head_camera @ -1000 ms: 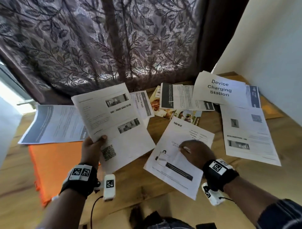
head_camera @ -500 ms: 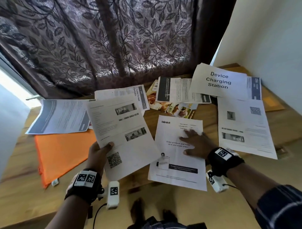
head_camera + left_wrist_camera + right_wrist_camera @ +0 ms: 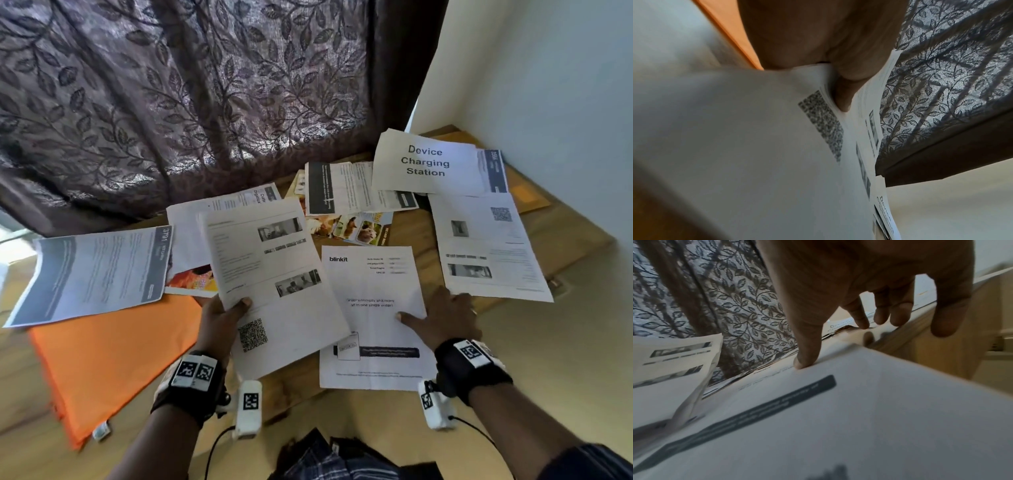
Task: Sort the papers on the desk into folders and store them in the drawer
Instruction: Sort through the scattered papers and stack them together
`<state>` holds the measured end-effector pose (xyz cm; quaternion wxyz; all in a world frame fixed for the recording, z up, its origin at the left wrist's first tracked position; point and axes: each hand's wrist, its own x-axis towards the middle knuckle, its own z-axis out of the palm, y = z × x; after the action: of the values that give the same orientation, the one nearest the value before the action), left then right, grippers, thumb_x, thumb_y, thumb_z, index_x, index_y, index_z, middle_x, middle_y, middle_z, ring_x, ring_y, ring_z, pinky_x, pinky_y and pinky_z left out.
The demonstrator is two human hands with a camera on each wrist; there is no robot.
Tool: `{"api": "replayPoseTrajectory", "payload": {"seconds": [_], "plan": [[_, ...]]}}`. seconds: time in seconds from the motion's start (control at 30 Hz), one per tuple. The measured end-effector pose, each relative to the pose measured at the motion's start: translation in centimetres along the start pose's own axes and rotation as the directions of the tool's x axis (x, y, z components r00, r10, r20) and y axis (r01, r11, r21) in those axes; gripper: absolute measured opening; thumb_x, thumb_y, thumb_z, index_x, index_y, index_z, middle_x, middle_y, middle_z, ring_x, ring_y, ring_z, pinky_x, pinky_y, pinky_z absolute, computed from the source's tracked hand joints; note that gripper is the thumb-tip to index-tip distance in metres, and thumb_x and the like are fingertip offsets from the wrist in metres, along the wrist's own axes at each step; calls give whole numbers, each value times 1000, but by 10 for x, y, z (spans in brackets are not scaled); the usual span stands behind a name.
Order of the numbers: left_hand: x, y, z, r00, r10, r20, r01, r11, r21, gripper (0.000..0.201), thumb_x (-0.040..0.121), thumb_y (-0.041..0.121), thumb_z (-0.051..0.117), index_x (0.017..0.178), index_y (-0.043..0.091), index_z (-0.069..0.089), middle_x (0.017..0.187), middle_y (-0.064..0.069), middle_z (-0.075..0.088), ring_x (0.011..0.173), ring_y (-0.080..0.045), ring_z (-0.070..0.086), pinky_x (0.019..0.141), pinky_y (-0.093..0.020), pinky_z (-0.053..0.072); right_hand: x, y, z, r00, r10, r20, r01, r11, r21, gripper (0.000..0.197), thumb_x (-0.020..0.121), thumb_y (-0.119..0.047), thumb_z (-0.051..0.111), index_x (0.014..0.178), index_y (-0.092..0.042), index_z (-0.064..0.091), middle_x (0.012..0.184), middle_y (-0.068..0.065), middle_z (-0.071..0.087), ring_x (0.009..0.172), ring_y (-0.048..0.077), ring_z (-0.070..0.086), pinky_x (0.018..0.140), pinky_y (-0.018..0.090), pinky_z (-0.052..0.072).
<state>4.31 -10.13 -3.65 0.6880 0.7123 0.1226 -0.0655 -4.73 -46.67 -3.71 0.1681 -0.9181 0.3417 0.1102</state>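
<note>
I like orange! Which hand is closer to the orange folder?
Left. The left hand holds a sheet right beside the orange folder; the right hand is farther away, on the blinkit paper.
</note>
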Motion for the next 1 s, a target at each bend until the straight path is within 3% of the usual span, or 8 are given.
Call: {"api": "replayPoseTrajectory", "payload": {"seconds": [0.07, 0.13, 0.2, 0.27, 0.43, 0.67, 0.83, 1.0], "plan": [[5, -2, 0, 999, -12, 29, 12, 1000, 8, 23, 91, 1, 62, 113, 4, 68, 105, -15, 74, 95, -38, 71, 83, -52, 57, 0, 11, 9, 998, 66, -6, -65, 994, 91, 111, 59, -76, 71, 142, -15, 28, 143, 24, 35, 129, 45, 42, 99, 54, 45], [9, -4, 1, 998, -17, 52, 17, 1000, 5, 23, 91, 1, 62, 113, 4, 68, 105, -15, 74, 95, -39, 70, 84, -54, 57, -6, 17, 13, 991, 132, 13, -131, 956, 261, 109, 61, -64, 80, 141, -14, 25, 139, 25, 43, 118, 43, 53, 90, 49, 51], [13, -4, 3, 997, -22, 78, 22, 1000, 3, 21, 91, 1, 62, 110, 7, 69, 105, -15, 75, 95, -38, 71, 84, -54, 57, -13, 18, 11, 989, 142, 26, -141, 906, 400, 95, 66, -50, 85, 133, -12, 29, 121, 18, 59, 96, 36, 62, 75, 41, 52], [15, -3, 4, 995, -26, 99, 26, 1000, 4, 20, 91, 1, 62, 105, 11, 70, 103, -13, 75, 94, -38, 71, 83, -53, 57, -17, 17, 10, 990, 138, 7, -128, 900, 418, 77, 72, -37, 85, 127, -11, 39, 113, 14, 64, 93, 34, 63, 72, 38, 48], [20, -2, 0, 991, -7, 133, 4, 1000, 28, 19, 91, 4, 64, 97, 19, 73, 94, -6, 78, 88, -34, 73, 80, -51, 58, -25, 5, -3, 989, 80, -122, -34, 940, 340, 27, 92, -33, 62, 112, -15, 67, 112, 13, 70, 100, 36, 63, 87, 43, 52], [27, 6, -10, 985, -13, 173, 10, 1000, 16, 19, 93, 0, 60, 97, 15, 72, 92, -8, 78, 88, -37, 72, 80, -54, 58, -35, -23, -43, 904, -110, -414, 272, 894, 356, 30, 99, -27, 49, 109, -5, 67, 107, 18, 70, 98, 37, 62, 76, 30, 36], [31, 8, -21, 985, -21, 171, 17, 1000, 23, 19, 93, 1, 59, 97, 16, 71, 89, -8, 78, 85, -37, 72, 75, -51, 59, -42, -60, -78, 833, -125, -539, 432, 757, 490, 24, 96, -25, 54, 105, -9, 68, 101, 13, 70, 91, 28, 61, 79, 32, 41], [33, 11, -35, 979, -45, 199, 48, 999, -11, 20, 93, -1, 59, 101, 15, 68, 97, -14, 76, 88, -36, 72, 78, -53, 59, -47, -105, -69, 877, -244, -414, 478, 527, 703, 18, 98, -12, 57, 109, -21, 67, 103, -2, 71, 96, 16, 67, 83, 29, 50]]}}
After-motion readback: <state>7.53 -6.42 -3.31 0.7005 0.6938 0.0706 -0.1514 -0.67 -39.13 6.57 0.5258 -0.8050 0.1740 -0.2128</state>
